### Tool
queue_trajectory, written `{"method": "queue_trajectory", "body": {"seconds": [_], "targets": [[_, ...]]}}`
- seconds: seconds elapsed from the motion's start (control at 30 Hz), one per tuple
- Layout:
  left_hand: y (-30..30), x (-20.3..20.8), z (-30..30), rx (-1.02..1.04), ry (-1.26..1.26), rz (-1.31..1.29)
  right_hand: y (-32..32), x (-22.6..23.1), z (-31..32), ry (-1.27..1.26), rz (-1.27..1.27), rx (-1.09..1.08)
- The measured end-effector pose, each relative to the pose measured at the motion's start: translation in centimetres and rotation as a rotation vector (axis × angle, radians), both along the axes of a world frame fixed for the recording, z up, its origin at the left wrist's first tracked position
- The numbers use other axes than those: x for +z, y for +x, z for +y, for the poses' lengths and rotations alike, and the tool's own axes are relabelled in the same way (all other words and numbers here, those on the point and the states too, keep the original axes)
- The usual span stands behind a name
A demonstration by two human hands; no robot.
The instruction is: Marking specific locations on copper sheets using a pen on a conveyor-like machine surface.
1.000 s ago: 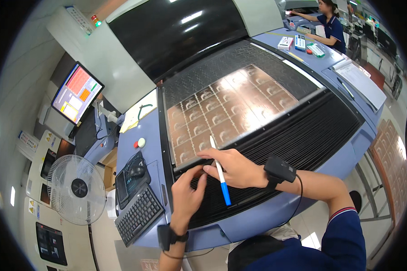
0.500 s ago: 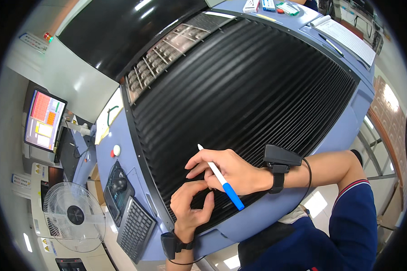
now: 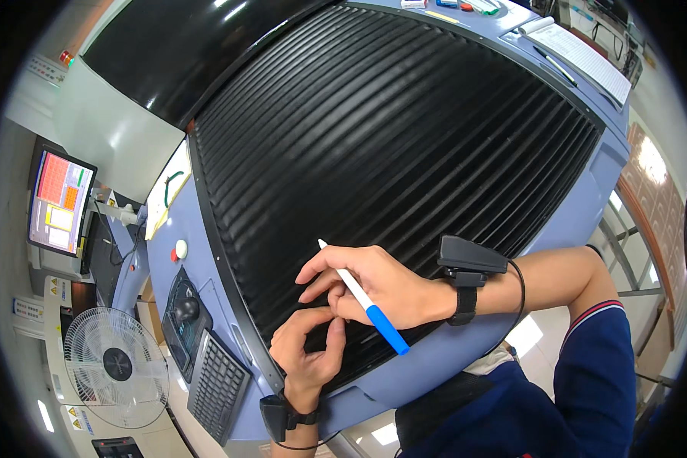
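My right hand is closed round a white marker pen with a blue cap on its rear end. The pen lies slantwise across the fingers, its pale tip pointing up and left. Close against it, my left hand curls with thumb and index tip drawn together in a pinch at the right hand's fingers. Whatever sits between those fingertips is hidden. Both hands are above a black ribbed bellows cover on a machine. Each wrist wears a black strapped device with a cable.
Left of the cover, a keyboard and a mouse rest on the blue-grey machine edge, near red and white buttons. A monitor and a fan stand farther left. An open notebook with a pen lies far right.
The ribbed cover now stretches to the back, covering the opening with rows of parts seen there earlier. My hands keep their pose, shifted slightly left in view; the pen stays in the right hand.
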State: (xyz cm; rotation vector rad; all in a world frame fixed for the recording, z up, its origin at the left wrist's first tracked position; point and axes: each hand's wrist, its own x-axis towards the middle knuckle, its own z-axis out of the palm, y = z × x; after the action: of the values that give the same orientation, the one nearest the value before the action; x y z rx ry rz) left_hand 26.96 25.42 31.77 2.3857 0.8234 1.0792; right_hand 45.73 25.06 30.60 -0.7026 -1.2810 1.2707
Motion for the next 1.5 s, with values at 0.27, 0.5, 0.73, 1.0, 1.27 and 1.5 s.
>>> {"method": "queue_trajectory", "body": {"seconds": [0.27,0.5,0.73,1.0,1.27,1.5], "targets": [[0.0,-0.7,0.0,0.051,-0.012,-0.039,0.0,0.1,0.2,0.029,0.011,-0.020],[-0.6,-1.2,0.3,0.066,-0.014,-0.028,0.5,0.3,0.0,0.003,-0.053,0.021],[-0.7,-1.1,0.1,0.094,-0.017,-0.016,0.5,0.4,-0.1,-0.030,-0.015,0.025],[-0.5,-1.0,0.3,0.123,-0.080,-0.063,0.3,0.8,0.0,-0.023,0.024,-0.021],[-1.1,-1.4,0.2,0.115,-0.138,-0.043,0.3,0.8,-0.4,-0.029,-0.006,-0.011],[-0.6,-1.0,0.2,0.044,-0.115,-0.080,0.3,0.6,-0.5,-0.020,0.027,-0.021]]}}
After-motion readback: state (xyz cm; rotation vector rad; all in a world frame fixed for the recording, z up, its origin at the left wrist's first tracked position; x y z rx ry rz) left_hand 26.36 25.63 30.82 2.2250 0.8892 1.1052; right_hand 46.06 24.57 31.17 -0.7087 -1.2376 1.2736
